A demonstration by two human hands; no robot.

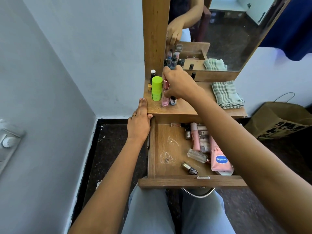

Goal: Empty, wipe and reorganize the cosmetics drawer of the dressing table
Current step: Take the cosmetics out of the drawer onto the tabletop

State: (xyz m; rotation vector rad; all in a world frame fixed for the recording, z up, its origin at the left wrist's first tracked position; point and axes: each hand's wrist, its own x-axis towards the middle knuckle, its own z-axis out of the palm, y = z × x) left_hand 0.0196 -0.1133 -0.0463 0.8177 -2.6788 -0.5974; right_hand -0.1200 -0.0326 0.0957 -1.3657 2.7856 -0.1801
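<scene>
Wooden dressing table point(155, 39) with a mirror point(228, 39) stands against a pale wall. Its pull-out wooden drawer point(162, 137) is open over the seated person's lap. The left half of the drawer floor is bare and shows whitish smears; the remaining cosmetics lie in the right half.

Brown paper bag point(278, 119) sits on the floor, right of the table. Folded green-and-white checked cloth point(226, 94) lies on the right end of the surface point(168, 110).

Right hand point(177, 83) reaches over the left part of the surface, fingers curled and clamped on the cap of a pale pink glass bottle point(165, 100). The bottle is upright with its base at the surface. Left hand point(140, 122) rests against the left edge of the surface, fingers straight and together, holding nothing, with a gold ring point(134, 115) on one finger.

Pink Vaseline squeeze tube point(221, 159) lies at the right side of the drawer, partly under the right forearm. Lime-green cylindrical container point(156, 88) stands upright just left of the pale pink glass bottle. Slim pink tube point(195, 137) lies in the drawer beside the Vaseline tube. Clear glass bottle point(196, 155) lies on its side mid-drawer. Dark nail polish bottle with a gold cap point(189, 168) lies near the drawer front. Small dark round bottle point(173, 100) stands just right of the held bottle. White-capped black tube point(153, 74) stands behind the green container.
</scene>
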